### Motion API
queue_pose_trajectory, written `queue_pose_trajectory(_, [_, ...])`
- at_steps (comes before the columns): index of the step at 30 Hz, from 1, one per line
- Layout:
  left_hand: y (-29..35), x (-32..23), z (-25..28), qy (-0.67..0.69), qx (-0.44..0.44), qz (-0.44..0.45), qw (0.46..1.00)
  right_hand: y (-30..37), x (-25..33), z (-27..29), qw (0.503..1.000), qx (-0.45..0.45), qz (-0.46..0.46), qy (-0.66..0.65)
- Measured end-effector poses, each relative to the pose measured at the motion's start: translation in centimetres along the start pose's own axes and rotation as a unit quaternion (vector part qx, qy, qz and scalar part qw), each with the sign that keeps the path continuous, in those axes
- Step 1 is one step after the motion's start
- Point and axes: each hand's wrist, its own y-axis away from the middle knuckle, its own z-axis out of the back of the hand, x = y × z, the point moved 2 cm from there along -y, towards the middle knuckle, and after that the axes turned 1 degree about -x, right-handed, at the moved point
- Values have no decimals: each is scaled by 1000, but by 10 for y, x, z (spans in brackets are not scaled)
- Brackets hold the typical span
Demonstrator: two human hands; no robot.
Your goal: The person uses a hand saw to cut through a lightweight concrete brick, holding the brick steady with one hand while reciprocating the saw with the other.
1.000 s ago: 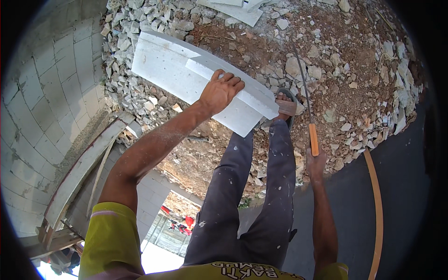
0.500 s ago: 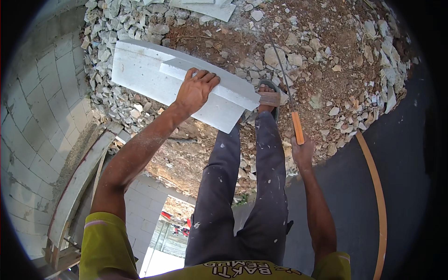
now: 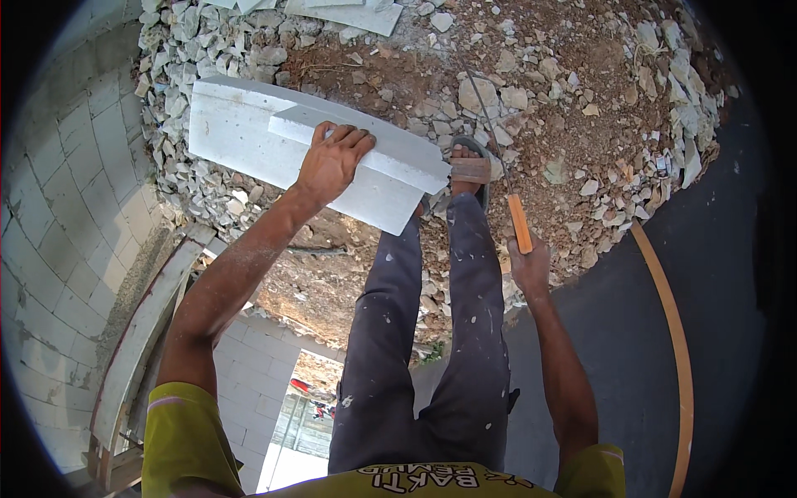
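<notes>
A long pale block (image 3: 241, 124) lies at a slant over broken ground in front of a worker's legs, its broad face turned toward the wearer and its right end close to the sandaled right foot. A narrower raised strip (image 3: 398, 158) runs along its right part; whether it is a separate piece cannot be told.

The left hand (image 3: 334, 164) grips the strip from above, fingers bent over its upper edge and pressed against it, the thumb hidden from view. The right hand (image 3: 529, 264), well apart from the block, closes around the lower end of the orange handle of a long-bladed tool (image 3: 519, 224). The thin, dark blade (image 3: 488, 120) points away from the body, passing just beside the sandal (image 3: 471, 170).

Paint-like pale flecks dot the dark trousers (image 3: 386, 324), and a yellow-green sleeve (image 3: 187, 432) covers the upper left arm. Grey rubble (image 3: 199, 50) heaps beyond the block, giving way at right to reddish soil (image 3: 573, 83) strewn with stones. Flat pale slabs (image 3: 353, 15) lie at the far edge.

At left rises a block wall (image 3: 66, 216), with a long board (image 3: 141, 340) near its foot. To the right, a curved tan strip (image 3: 672, 349) crosses a dark surface (image 3: 614, 332).
</notes>
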Motion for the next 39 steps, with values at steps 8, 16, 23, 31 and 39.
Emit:
queue_pose_trajectory(8, [-2, 1, 0, -1, 22, 9, 1000, -1, -2, 0, 1000, -5, 3, -13])
queue_pose_trajectory(16, [5, 1, -3, -17, 23, -2, 1000, -2, 1, 4, 1000, -6, 7, 9])
queue_pose_trajectory(23, [1, 2, -5, -5, 20, 17, 1000, -2, 2, 3, 999, -21, 2, -40])
queue_pose_trajectory(31, [2, 2, -5, -8, 17, 14, 1000, -3, 5, 4, 1000, 8, -18, -2])
queue_pose_trajectory(39, [1, 1, -5, -7, 12, 13, 1000, -3, 3, 2, 1000, -19, 4, -12])
